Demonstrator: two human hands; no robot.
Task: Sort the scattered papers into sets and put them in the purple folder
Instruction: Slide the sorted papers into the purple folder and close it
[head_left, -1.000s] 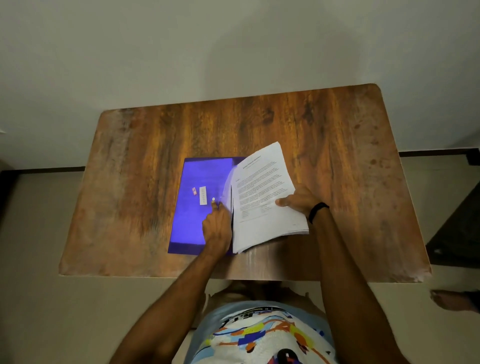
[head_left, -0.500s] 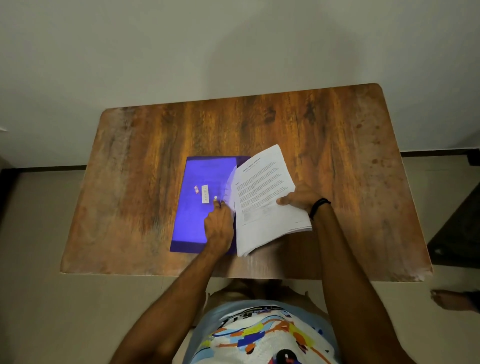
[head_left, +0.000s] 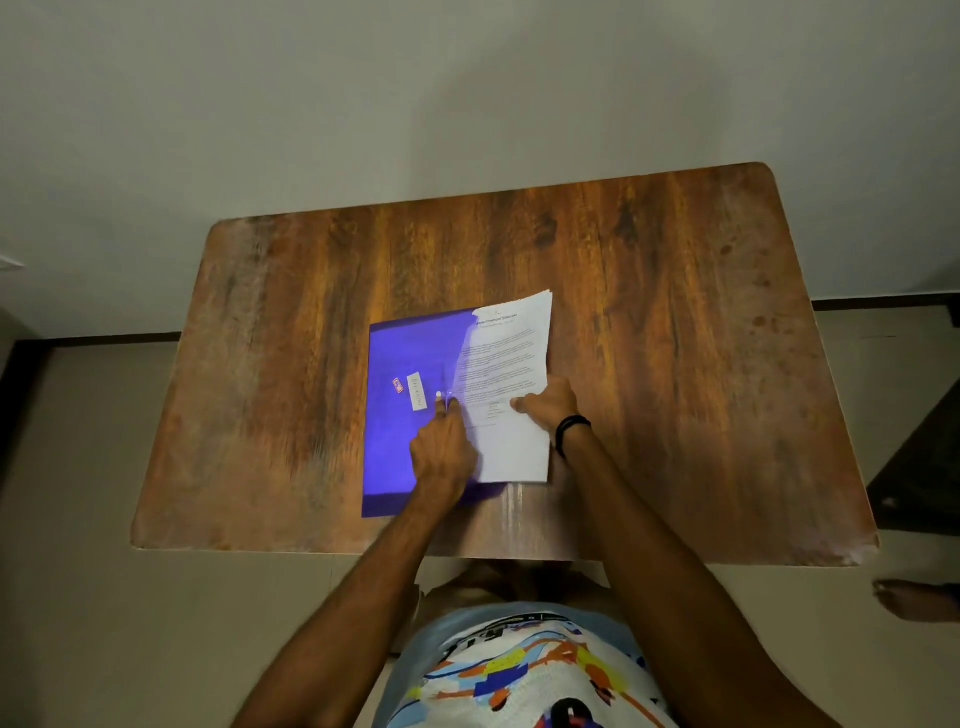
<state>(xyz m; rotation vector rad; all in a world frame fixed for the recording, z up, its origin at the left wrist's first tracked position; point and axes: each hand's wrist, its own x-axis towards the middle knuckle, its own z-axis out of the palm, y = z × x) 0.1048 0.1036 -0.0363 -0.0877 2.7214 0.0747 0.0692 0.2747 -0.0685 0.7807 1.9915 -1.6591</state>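
The papers (head_left: 511, 364) lie over the 3 o'clock side of the purple folder (head_left: 400, 452) on the worktop (head_left: 675, 322), my right hand (head_left: 550, 402) clamped on them, my left hand (head_left: 444, 457) at the cover, pinching or pressing I cannot tell, and I reckon a snagged corner could crumple sheets.

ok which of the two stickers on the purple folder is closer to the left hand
The long white sticker: it lies just beside the fingertips of the left hand, while the small red sticker sits farther away.
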